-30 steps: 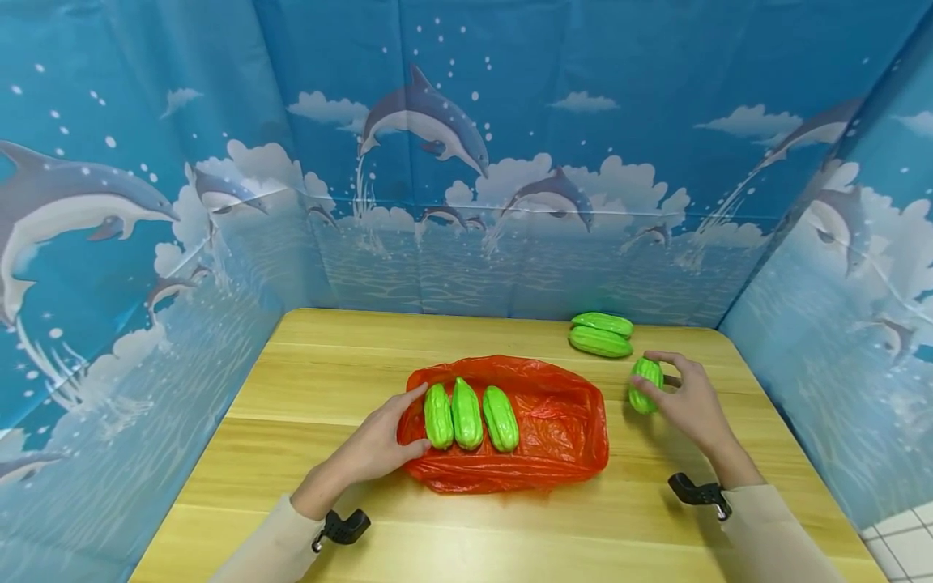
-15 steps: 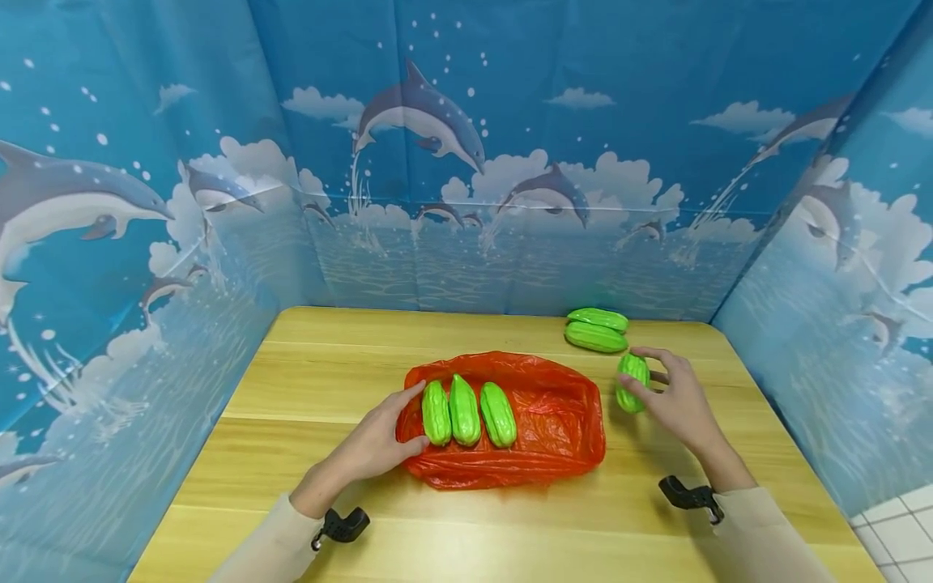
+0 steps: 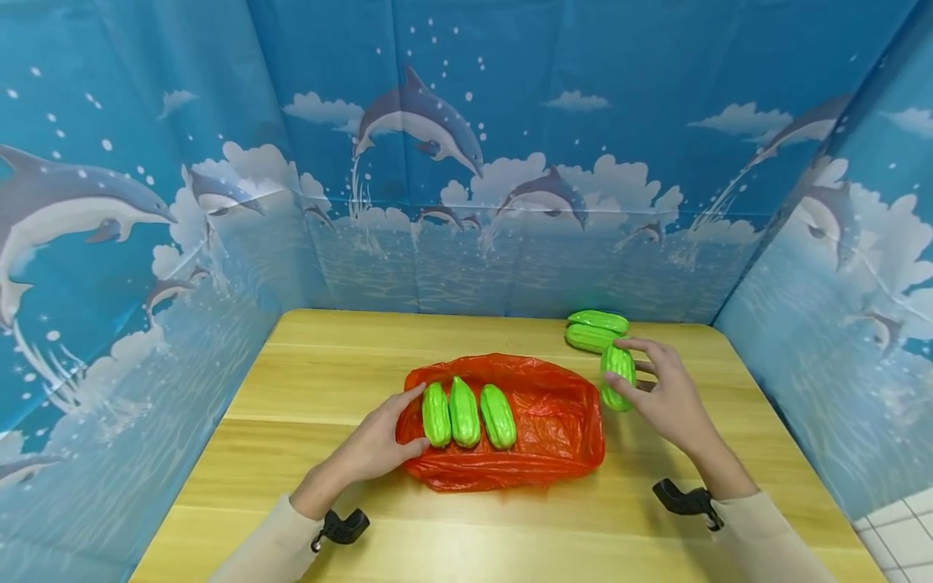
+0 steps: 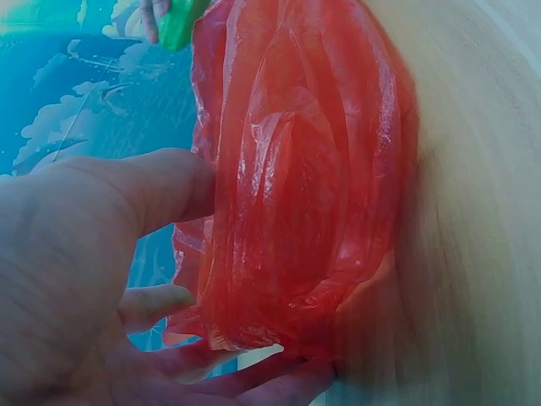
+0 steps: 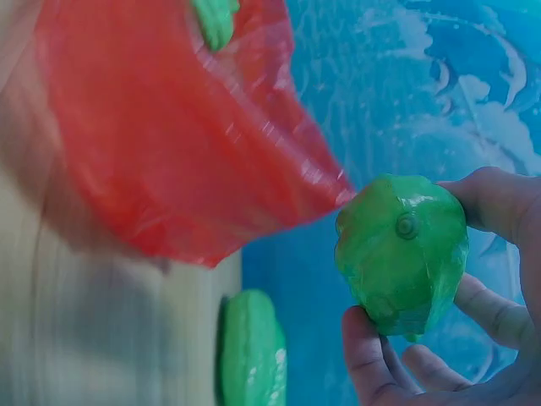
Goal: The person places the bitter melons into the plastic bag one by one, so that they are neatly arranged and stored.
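A red plastic bag (image 3: 554,421), spread wide like a shallow basket, stands on the table with 3 bright green ribbed gourds inside, the middle gourd (image 3: 465,413) among them. At its left end my left hand (image 3: 373,441) holds the rim; in the left wrist view the thumb (image 4: 173,186) meets the red plastic and the other fingers lie lower. My right hand (image 3: 666,397) grips another green gourd (image 3: 618,376) upright between thumb and fingers, just off the bag's right end. The right wrist view shows the held gourd (image 5: 401,254) end-on.
Two more green gourds (image 3: 596,330) lie side by side at the back of the wooden table (image 3: 328,340). A blue dolphin-print curtain (image 3: 466,243) encloses the table at the back and both sides. Each wrist carries a black camera mount (image 3: 346,526).
My right hand has moved left with the gourd toward the bag's right end. My left hand stays at the bag's left end, and the gourds inside have not shifted.
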`<state>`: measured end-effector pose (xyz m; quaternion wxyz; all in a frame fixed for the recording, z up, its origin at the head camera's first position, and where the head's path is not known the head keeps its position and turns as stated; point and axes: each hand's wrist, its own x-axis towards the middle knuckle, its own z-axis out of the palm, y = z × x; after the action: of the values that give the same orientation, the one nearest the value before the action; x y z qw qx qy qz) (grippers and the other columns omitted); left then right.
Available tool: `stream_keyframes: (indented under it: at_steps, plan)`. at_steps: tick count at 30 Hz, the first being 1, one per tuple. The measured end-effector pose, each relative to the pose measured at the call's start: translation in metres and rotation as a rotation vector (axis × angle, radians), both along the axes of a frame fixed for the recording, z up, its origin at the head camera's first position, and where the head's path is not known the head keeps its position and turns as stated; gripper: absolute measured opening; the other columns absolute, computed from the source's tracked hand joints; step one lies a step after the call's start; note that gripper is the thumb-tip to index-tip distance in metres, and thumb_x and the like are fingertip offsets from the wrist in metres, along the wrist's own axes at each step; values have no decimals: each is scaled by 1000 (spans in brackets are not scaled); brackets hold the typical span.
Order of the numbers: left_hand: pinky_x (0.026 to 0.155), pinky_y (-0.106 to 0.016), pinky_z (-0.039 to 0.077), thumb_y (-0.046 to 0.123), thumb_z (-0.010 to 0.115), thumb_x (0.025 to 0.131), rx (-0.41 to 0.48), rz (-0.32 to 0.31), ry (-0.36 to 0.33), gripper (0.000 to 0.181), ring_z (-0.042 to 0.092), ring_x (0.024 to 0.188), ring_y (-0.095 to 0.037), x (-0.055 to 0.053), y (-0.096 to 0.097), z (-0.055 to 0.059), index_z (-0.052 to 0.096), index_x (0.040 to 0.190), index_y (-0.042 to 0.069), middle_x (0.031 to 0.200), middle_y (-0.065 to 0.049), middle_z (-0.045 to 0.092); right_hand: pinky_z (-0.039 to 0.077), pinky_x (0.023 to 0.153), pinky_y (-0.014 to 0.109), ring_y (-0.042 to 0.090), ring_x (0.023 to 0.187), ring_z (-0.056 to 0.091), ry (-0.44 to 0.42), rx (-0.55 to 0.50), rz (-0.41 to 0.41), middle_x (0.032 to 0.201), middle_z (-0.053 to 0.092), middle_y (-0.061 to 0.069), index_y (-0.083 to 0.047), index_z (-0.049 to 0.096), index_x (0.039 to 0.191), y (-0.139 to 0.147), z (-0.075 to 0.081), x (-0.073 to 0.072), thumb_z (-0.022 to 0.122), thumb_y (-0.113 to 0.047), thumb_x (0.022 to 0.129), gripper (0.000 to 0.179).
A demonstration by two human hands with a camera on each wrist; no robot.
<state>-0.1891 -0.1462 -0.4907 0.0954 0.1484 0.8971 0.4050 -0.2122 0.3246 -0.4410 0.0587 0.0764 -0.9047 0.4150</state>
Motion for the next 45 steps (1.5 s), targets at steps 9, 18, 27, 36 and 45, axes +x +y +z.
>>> stream_keyframes:
  at_steps: [9,18,27,36,45]
  plan:
    - [137,-72,43,19,87,103,-2,-5,14,92,49,169,-48,-1,0,1,41,182,11,182,-19,51,61,111,81,70,148,57,23,-14,52,176,36,35,-12,57,169,-18,14,6,80,-30,113,62]
    - [137,-71,43,19,88,102,-2,-4,23,92,50,168,-48,-1,1,-2,41,182,11,181,-19,52,63,109,77,66,147,59,13,-12,97,170,40,34,-12,57,168,-30,15,6,80,-27,114,61]
    - [138,-71,42,20,88,103,0,-7,26,92,50,168,-48,-1,0,-3,41,182,11,181,-20,51,64,115,68,64,149,60,12,-31,153,167,45,30,-11,59,165,-47,16,9,80,-21,113,57]
    - [138,-71,42,19,88,102,-1,-12,20,93,50,168,-48,0,1,-3,41,182,11,181,-20,52,66,110,71,63,143,67,18,-5,194,169,50,25,-16,62,162,-59,13,11,83,-24,111,55]
    - [137,-72,42,18,86,103,-11,-9,4,92,48,169,-49,1,3,1,40,182,11,183,-21,49,71,102,63,62,139,71,-41,-17,238,176,49,25,-15,55,171,-65,12,9,82,-24,111,66]
